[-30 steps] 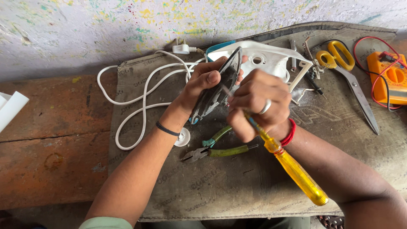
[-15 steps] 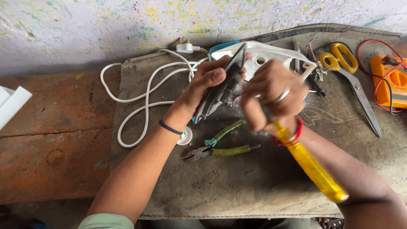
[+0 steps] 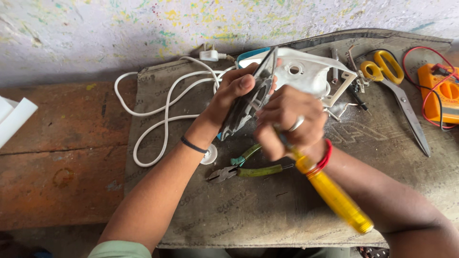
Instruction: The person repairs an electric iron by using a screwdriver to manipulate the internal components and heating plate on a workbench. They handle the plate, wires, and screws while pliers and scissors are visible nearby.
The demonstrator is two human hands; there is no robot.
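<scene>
Now left hand grips the iron soleplate; right hand clenches the yellow screwdriver.

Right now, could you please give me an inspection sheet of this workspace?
Surface: grey mat on a worn orange bench.
Job's things: clothes iron, soleplate tilted up; yellow-handled screwdriver.
Clutter: green-handled pliers, yellow-handled scissors, orange meter, loose screws.
Hands: left hand grips the soleplate; right hand grips the screwdriver.
Cables: white cord looped, plug by the wall; red lead.
Surroundings: paint-flecked wall.
</scene>
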